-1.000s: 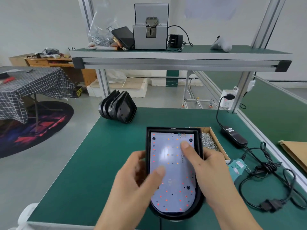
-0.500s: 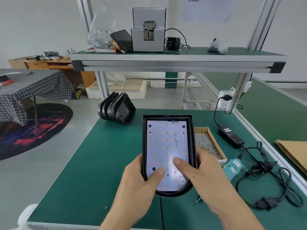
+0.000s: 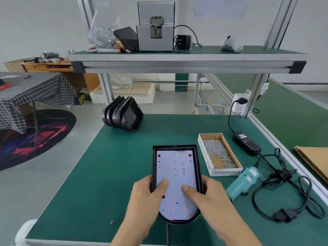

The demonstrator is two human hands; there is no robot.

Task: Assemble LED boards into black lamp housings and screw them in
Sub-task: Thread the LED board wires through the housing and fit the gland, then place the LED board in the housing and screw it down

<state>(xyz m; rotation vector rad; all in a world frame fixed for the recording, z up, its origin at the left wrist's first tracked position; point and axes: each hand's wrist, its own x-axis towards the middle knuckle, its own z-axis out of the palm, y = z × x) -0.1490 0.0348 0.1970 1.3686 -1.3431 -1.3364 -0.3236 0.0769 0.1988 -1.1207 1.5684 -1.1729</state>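
Black housing [image 3: 199, 167] lies near the desk's [image 3: 110, 167] front edge, board [image 3: 175, 178] inside; left hand [image 3: 145, 194] and right hand [image 3: 207, 194] clamp its sides, thumbs pressing the board. Screw box [image 3: 211, 167] sits just right.

Checked tablecloth [image 3: 32, 91], round rug [image 3: 35, 137].

- The green workbench [image 3: 113, 171] fills the lower middle of the frame.
- A black lamp housing [image 3: 198, 167] with a white LED board [image 3: 175, 167] lies at the lower centre.
- A stack of black housings [image 3: 122, 115] stands at the upper left of the bench.
- A cardboard box of screws [image 3: 219, 154] lies right of centre.
- A teal electric screwdriver [image 3: 243, 181], a black power adapter [image 3: 247, 143] and cables [image 3: 284, 176] lie at the right.
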